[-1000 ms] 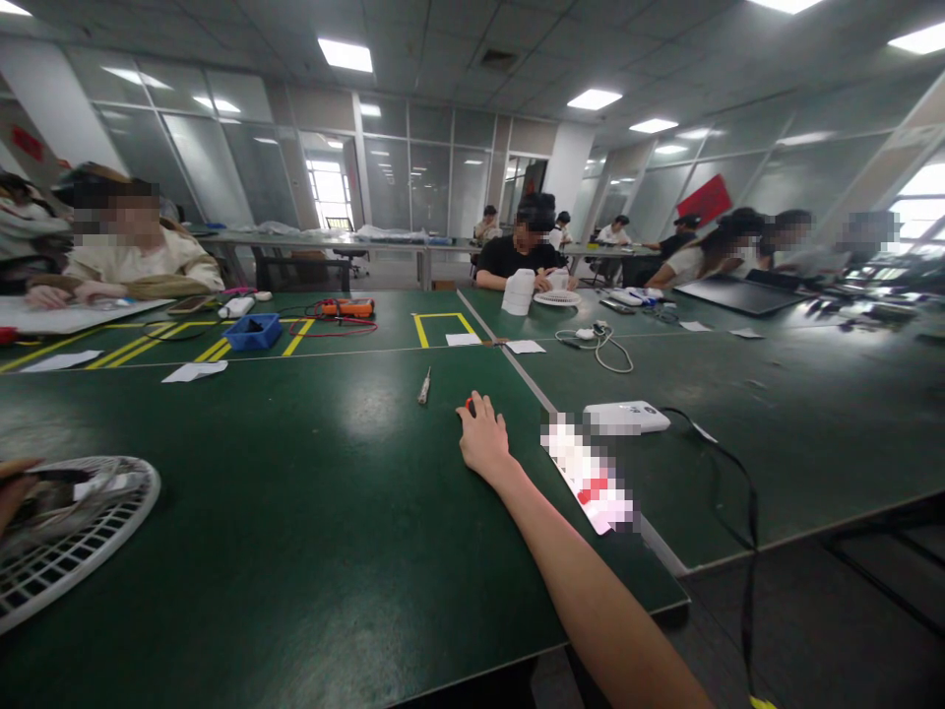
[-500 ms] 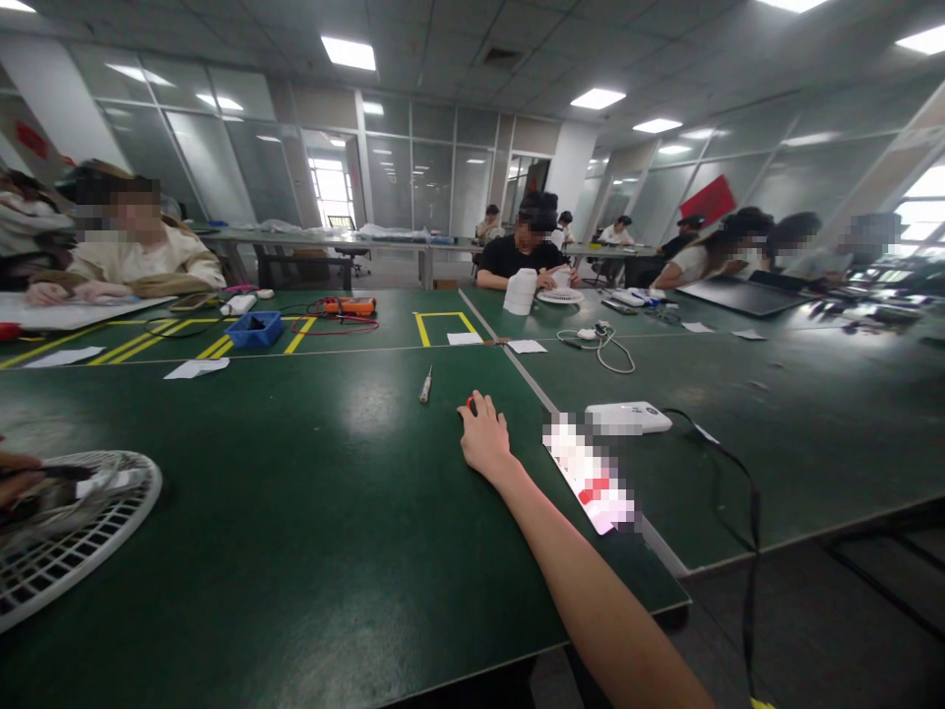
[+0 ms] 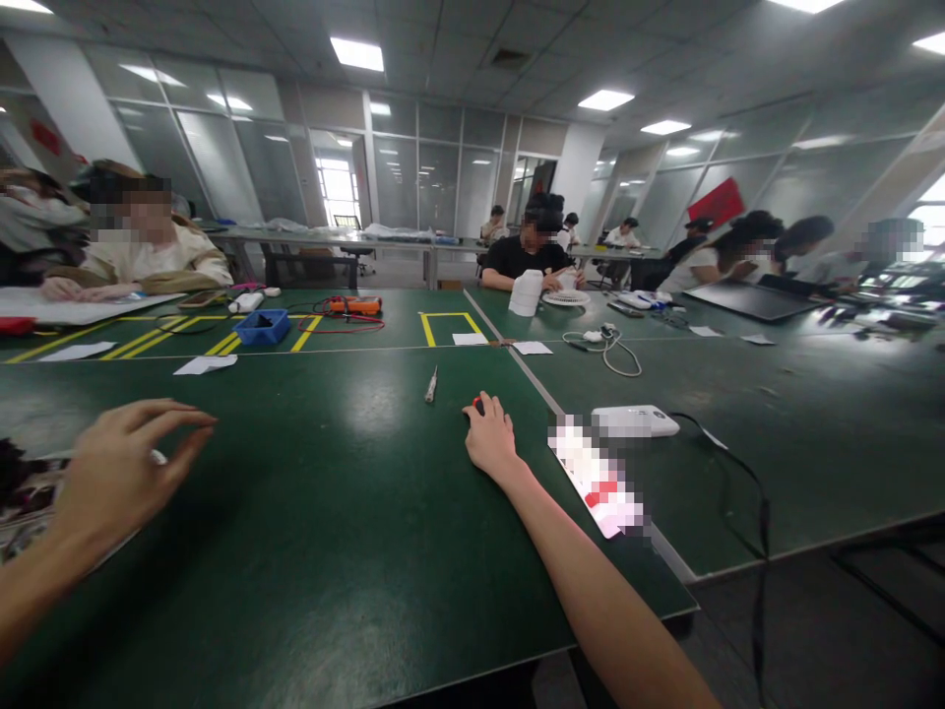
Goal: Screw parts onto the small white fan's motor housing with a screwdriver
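Observation:
My left hand (image 3: 122,473) is raised over the left side of the green table, thumb and fingers apart with nothing between them. Behind it, at the left edge, lies a white round grille (image 3: 22,537) with dark parts on it, mostly hidden by the hand. Further right, my right hand (image 3: 489,433) reaches out to the tabletop. Its fingers are curled over a small red and black object (image 3: 478,403), too covered to name. A slim screwdriver (image 3: 431,384) with a clear handle lies left of that hand, apart from it.
Right of my arm are a blurred white and pink strip (image 3: 591,483) and a white device (image 3: 635,421) with a black cable (image 3: 757,483). Farther back are a blue bin (image 3: 264,328), an orange meter (image 3: 355,305) and a coiled white cable (image 3: 616,354). Several people sit around.
My left hand has come away from the white grille, moving right and up into view, its fingers now apart. My right hand stays on the small red and black object.

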The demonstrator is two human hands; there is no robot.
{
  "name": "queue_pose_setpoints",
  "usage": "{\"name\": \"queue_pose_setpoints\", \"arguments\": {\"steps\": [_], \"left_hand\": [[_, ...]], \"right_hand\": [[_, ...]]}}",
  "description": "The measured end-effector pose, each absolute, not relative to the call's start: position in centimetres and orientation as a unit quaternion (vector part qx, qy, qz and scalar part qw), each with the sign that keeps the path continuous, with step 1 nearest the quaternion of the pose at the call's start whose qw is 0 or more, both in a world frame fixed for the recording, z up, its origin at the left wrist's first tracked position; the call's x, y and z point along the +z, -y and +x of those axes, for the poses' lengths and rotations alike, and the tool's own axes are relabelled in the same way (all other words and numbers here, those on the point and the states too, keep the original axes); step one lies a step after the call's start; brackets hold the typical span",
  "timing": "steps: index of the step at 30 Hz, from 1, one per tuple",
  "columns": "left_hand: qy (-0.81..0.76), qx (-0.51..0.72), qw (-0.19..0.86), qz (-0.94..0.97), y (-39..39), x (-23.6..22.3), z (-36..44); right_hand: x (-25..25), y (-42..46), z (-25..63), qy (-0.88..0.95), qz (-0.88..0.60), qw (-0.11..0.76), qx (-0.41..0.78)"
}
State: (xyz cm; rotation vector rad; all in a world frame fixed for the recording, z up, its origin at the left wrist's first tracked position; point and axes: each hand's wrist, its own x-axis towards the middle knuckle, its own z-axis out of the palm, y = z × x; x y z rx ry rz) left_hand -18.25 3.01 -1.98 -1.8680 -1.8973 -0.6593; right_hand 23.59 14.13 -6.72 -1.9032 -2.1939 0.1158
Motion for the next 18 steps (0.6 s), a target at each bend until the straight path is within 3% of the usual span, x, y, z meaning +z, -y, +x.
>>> {"name": "queue_pose_setpoints", "arguments": {"steps": [9, 18], "left_hand": [[0.601, -0.266, -0.009, -0.754, -7.0, -6.7, -3.7], [0.562, -0.29, -0.074, -0.771, -8.5, -8.2, 5.3]], "right_hand": [[-6.3, -13.9, 23.4, 0.746, -0.651, 0.131, 0.049], [-6.4, -13.9, 23.4, 0.752, -0.641, 0.15, 0.032]]}}
